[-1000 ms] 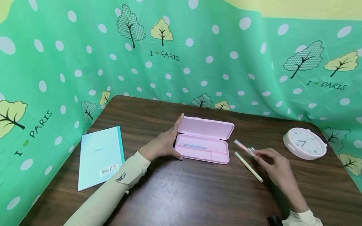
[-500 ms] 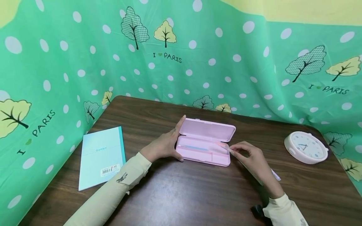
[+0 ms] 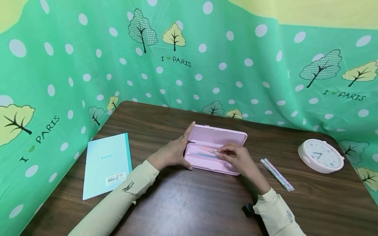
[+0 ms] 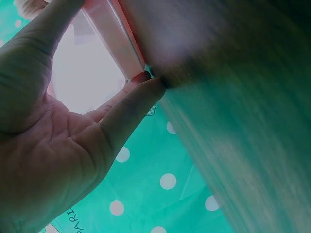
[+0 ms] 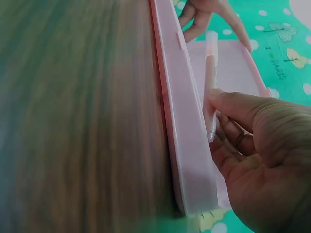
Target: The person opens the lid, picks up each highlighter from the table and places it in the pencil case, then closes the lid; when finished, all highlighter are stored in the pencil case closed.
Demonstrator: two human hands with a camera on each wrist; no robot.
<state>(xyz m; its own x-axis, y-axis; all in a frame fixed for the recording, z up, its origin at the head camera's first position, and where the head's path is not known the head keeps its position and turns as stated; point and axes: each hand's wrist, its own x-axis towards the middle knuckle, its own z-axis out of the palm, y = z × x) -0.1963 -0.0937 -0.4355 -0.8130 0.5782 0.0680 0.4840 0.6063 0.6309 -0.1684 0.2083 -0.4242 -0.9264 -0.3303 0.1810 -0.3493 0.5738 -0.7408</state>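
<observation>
A pink pencil case (image 3: pixel 217 135) lies with its lid raised near the middle of the table. My left hand (image 3: pixel 171 154) rests against its left end, the fingers and thumb spread and straight, one finger up along the lid and the thumb at the front edge. Over the long compartment, my right hand (image 3: pixel 237 159) pinches a pink pen (image 5: pixel 211 73) with a clear cap between thumb and fingers. A thin blue pen (image 3: pixel 204 155) lies inside the case, partly behind the held one. The right hand hides the case's right part in the head view.
Two pens (image 3: pixel 277 174), one pale and one purplish, lie side by side on the table right of the case. Farther right stands a round white clock (image 3: pixel 322 155). A light blue notebook (image 3: pixel 107 167) lies on the left. A green patterned curtain (image 3: pixel 189 75) hangs behind the table.
My right hand has carried the pink pen leftward from the table's right side to above the case's compartment. The left hand has stayed at the case's left end.
</observation>
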